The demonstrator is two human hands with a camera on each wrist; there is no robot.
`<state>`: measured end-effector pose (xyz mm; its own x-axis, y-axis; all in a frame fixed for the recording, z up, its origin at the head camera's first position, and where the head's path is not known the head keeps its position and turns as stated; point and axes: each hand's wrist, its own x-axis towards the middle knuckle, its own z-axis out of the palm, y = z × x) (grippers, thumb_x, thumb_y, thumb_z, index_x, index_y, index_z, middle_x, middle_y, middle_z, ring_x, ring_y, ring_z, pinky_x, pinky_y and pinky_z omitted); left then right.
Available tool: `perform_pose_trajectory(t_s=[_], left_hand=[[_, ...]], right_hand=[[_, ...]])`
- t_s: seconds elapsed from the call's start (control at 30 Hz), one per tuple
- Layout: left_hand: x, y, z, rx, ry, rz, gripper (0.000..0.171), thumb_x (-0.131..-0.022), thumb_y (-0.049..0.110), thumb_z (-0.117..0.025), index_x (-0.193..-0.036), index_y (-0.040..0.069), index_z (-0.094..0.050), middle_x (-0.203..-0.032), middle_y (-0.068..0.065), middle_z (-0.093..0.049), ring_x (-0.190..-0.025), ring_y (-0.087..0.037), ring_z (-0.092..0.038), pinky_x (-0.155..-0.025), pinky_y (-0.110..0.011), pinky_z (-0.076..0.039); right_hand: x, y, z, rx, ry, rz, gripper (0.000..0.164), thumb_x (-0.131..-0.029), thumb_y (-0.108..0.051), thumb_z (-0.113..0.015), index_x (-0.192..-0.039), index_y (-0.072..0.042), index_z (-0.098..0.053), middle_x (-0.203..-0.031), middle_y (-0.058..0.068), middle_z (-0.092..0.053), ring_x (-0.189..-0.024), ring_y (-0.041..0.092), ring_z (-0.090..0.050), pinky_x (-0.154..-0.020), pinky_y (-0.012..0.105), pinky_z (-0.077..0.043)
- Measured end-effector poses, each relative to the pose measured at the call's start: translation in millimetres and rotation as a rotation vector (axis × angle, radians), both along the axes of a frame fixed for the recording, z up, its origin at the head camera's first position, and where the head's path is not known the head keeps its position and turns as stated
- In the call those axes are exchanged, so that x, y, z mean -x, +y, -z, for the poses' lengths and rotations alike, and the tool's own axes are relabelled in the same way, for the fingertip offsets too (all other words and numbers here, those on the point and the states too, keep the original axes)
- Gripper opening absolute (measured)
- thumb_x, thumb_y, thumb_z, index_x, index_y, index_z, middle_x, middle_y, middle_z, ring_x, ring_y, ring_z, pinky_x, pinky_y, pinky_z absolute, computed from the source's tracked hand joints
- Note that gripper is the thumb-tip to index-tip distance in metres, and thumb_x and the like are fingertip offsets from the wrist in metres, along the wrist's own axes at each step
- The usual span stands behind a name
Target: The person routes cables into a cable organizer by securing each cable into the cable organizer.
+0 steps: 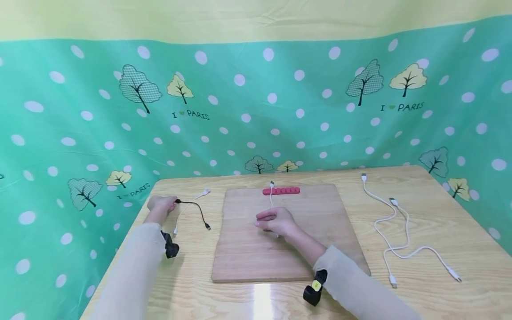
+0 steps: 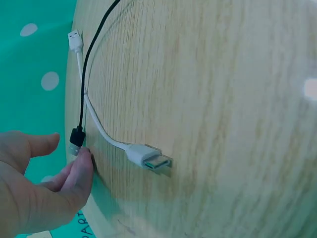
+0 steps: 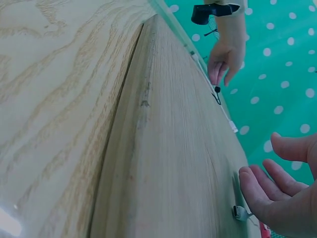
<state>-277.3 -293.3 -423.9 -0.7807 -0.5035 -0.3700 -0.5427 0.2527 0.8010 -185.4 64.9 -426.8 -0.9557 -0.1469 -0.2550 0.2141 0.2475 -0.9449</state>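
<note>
"Pale sleeves (image 1: 128,275) come closest to the lens. What are the hands doing?"

"Left hand (image 2: 44,183): thumb and fingers stand apart, with the black cable's connector (image 2: 78,136) at the fingertips. A gap shows on the thumb side, so I see no firm grip. Right hand (image 1: 276,221): fingers gently bent, thumb apart, above the white cable (image 1: 271,200) on the wooden board (image 1: 240,258); nothing looks clamped there."

"How would you handle that black connector well?"

"I'd pinch its hard body rather than the thin cord, then lift before drawing it sideways. The cord crosses the short white cable (image 2: 136,152) on the desk (image 1: 192,284), so a low pull could drag both."

"And the white one on the board?"

"It runs from beneath the right hand across a red holder (image 1: 290,190), one plug lying just past that strip. I'd keep that hand light; a knock might shift the line."

"Anything else around?"

"Two longer white cables (image 1: 391,250) lie crossed at the right, well apart from both hands. Patterned teal curtain (image 1: 224,151) hangs close beside the left hand, so there's probably little room that way."
</note>
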Motion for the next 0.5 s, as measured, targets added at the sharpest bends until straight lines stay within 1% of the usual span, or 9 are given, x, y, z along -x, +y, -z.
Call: perform_pose_trajectory(t_s=[0.07,0.23,0.33,0.43,0.5], left_hand=[[1.5,1.9,-0.8,0.037,-0.007,0.014,0.058,-0.093,0.019,-0.062,-0.136,-0.014,-0.043,-0.06,0.006,-0.055,-0.051,-0.001,-0.056,-0.059,-0.014,-0.055],[6.5,6.6,1.0,0.144,-0.046,0.04,0.053,-0.091,0.024,-0.065,-0.129,-0.011,-0.053,-0.057,0.007,-0.055,-0.054,-0.005,-0.054,-0.053,-0.016,-0.047],[10.5,9.7,2.0,0.179,-0.058,0.042,0.049,-0.089,0.023,-0.065,-0.124,-0.009,-0.056,-0.056,0.006,-0.053,-0.054,-0.007,-0.052,-0.05,-0.018,-0.044],[9.9,8.7,-0.6,0.195,-0.064,0.05,0.041,-0.087,0.02,-0.063,-0.116,-0.007,-0.058,-0.053,0.006,-0.052,-0.053,-0.008,-0.05,-0.049,-0.019,-0.041],[10.2,8.2,-2.7,0.196,-0.064,0.06,0.039,-0.085,0.018,-0.061,-0.115,-0.007,-0.058,-0.051,0.007,-0.052,-0.051,-0.007,-0.049,-0.049,-0.019,-0.04]], right_hand=[[0.2,-0.4,0.5,-0.001,0.005,-0.01,0.03,-0.082,-0.007,-0.077,-0.11,0.002,-0.07,-0.108,0.019,-0.074,-0.092,0.019,-0.073,-0.081,0.029,-0.063],[1.0,-1.7,1.3,0.003,-0.005,-0.015,0.029,-0.082,-0.007,-0.077,-0.11,0.001,-0.071,-0.107,0.018,-0.075,-0.09,0.017,-0.072,-0.081,0.029,-0.063],[2.0,-2.1,0.9,0.01,-0.014,-0.011,0.029,-0.082,-0.007,-0.077,-0.11,0.001,-0.071,-0.106,0.017,-0.075,-0.089,0.015,-0.072,-0.081,0.029,-0.063],[1.6,-5.1,-1.2,0.015,-0.018,-0.014,0.029,-0.083,-0.007,-0.076,-0.11,0.001,-0.071,-0.106,0.017,-0.075,-0.088,0.014,-0.072,-0.081,0.028,-0.063],[1.6,-6.6,-2.3,0.012,-0.016,-0.015,0.029,-0.083,-0.007,-0.076,-0.11,0.001,-0.071,-0.106,0.017,-0.075,-0.087,0.014,-0.072,-0.08,0.028,-0.063]])
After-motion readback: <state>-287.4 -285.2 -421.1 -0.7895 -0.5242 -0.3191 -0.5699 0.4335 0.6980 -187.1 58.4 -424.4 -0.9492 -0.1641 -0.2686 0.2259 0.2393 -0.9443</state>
